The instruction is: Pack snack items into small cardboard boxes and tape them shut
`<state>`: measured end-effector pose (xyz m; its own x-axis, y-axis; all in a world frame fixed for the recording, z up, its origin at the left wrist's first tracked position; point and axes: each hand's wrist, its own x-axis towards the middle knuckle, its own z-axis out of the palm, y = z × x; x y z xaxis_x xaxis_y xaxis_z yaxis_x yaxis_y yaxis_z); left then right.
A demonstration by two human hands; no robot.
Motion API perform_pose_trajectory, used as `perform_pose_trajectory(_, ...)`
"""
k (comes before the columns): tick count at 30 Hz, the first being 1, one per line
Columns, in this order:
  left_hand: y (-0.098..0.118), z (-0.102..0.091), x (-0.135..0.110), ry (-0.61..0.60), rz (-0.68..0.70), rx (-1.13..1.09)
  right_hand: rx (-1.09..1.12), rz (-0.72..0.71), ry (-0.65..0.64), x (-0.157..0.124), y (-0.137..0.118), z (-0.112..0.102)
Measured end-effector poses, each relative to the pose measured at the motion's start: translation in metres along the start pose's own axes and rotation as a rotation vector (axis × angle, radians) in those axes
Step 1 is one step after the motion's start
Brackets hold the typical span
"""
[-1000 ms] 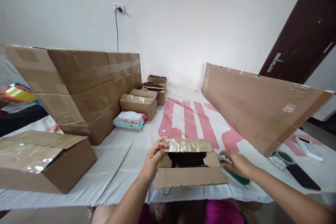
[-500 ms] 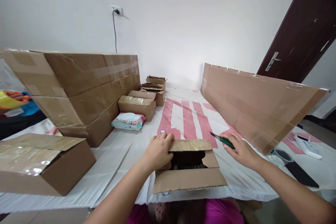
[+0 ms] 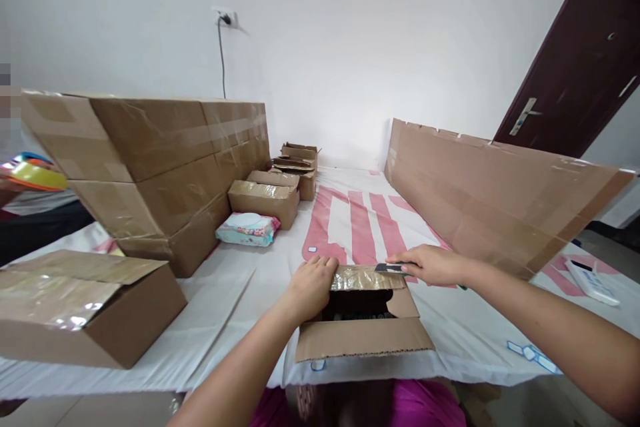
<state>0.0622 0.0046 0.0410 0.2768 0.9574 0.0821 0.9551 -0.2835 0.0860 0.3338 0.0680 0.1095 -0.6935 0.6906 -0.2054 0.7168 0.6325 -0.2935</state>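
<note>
- On my feed, the box (image 3: 365, 340) sat at the near edge of the tabletop (image 3: 250, 340), between the hands, its mouth facing the wearer and its near flap folded out.
- The left hand (image 3: 311, 287) lay over the box's left end, fingers bent across the top; they hid that corner from me, and I could not tell whether they gripped or only pressed.
- The right hand (image 3: 425, 265) was closed around a knife (image 3: 389, 268), its blade lying over the taped far flap near the right corner; I couldn't make out whether the edge touched the tape.
- The fingers covered most of the knife's handle, so I caught just a bit of green beyond the hand.
- Inside the box I saw dark contents (image 3: 357, 315), too shadowed for me to identify.
- The right forearm blocked my view of part of the tabletop and the foot of the cardboard panel (image 3: 500, 193).
- At far left, the frame cut off a carton (image 3: 45, 287) and another person, whose yellow item (image 3: 37, 177) was too blurred to name.
- A power cord (image 3: 223, 60) dropped out of my sight behind the carton stack (image 3: 175, 147).
- The door (image 3: 575, 47) ran out of frame.
</note>
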Motion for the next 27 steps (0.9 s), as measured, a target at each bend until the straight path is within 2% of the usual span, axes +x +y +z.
perform_pose_trajectory(6, -0.001, 0.001, 0.001, 0.000, 0.004, -0.010, 0.042, -0.122, -0.098, 0.010, 0.009, 0.006)
perform_pose_trajectory(9, -0.002, 0.002, 0.001, 0.003, 0.002, -0.015, -0.073, -0.190, -0.053, 0.012, 0.005, 0.005)
perform_pose_trajectory(14, -0.001, 0.000, 0.000, 0.001, -0.007, -0.023, -0.268, -0.150, 0.034, 0.015, 0.001, -0.003)
perform_pose_trajectory(18, 0.000, -0.001, 0.000, -0.006, -0.014, -0.026, -0.374, -0.173, 0.094, 0.022, 0.001, 0.002)
perform_pose_trajectory(22, 0.000, 0.000, 0.000, -0.002, -0.014, -0.026, -0.407, -0.203, 0.166, 0.029, 0.007, 0.007)
perform_pose_trajectory(27, -0.001, 0.001, 0.000, 0.000, -0.014, -0.020, -0.371, -0.285, 0.144, 0.038, 0.017, 0.009)
